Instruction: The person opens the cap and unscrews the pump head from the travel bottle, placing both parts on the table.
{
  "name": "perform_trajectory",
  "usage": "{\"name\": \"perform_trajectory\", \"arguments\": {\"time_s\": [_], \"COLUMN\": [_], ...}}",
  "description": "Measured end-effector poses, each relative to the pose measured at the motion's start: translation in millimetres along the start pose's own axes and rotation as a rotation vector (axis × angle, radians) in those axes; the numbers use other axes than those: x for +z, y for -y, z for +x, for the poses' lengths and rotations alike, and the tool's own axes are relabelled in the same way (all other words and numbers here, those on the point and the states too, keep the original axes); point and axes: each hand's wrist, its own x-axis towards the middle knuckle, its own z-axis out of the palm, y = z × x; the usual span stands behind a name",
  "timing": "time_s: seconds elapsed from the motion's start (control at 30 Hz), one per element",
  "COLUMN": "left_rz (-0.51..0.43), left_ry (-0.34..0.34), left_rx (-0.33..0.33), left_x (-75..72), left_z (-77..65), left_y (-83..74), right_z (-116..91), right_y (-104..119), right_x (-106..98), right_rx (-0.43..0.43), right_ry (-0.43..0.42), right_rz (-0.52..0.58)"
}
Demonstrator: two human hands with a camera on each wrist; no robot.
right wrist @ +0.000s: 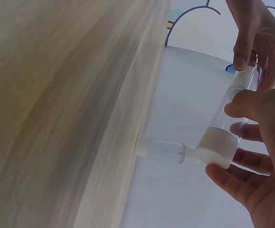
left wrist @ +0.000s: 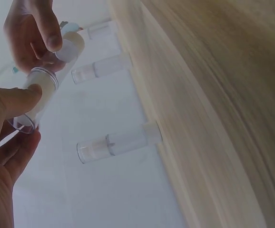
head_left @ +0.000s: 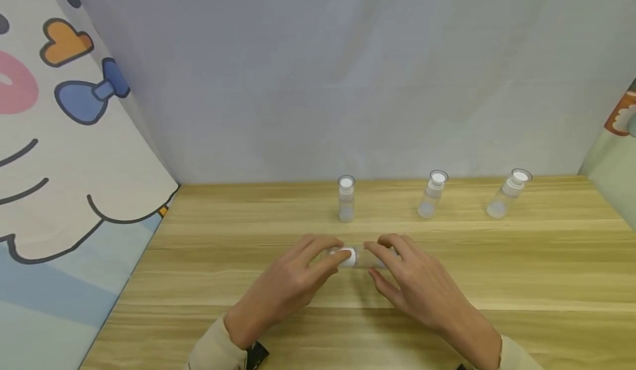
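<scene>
Above the table a clear bottle with a white base [right wrist: 217, 147] lies sideways between both hands. My left hand [head_left: 293, 276] pinches its white top [head_left: 350, 257], which has a clear cover, between thumb and fingers. Around the clear body near the base curl the thumb and fingers of my right hand [head_left: 417, 281]. In the left wrist view the thumb of the left hand [left wrist: 14, 114] presses on the white top under the clear cover. Part of the bottle is hidden behind the fingers in the head view.
Three similar bottles stand upright along the back of the wooden table [head_left: 223, 281]: one bottle [head_left: 346, 200] straight ahead, a second bottle [head_left: 431, 196] to its right, a third bottle [head_left: 507, 196] farther right. A pale curtain [head_left: 348, 83] hangs behind; a cartoon-printed cloth [head_left: 74, 165] borders the left.
</scene>
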Motion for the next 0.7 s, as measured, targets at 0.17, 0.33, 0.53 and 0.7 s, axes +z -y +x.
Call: {"name": "perform_trajectory", "arguments": {"time_s": [0.17, 0.33, 0.53, 0.7], "left_rz": [-0.010, 0.080, 0.394, 0.438], "left_ry": [-0.017, -0.009, 0.013, 0.009], "left_rx": [0.010, 0.072, 0.228, 0.238], "left_x": [0.6, -0.9, 0.2, 3.2], "left_z": [0.1, -0.9, -4.6, -5.7], "left_y": [-0.6, -1.1, -2.5, -3.4], "right_z": [0.3, 0.8, 0.3, -0.7], "right_y": [1.2, 2.7, 4.2, 6.8], "right_x": [-0.2, 0.4, 1.9, 2.6], "right_rx": [-0.001, -0.001, 0.008, 0.036], "right_ry": [0.001, 0.000, 0.023, 0.040], "right_rz": [0.025, 0.032, 0.027, 0.039]}}
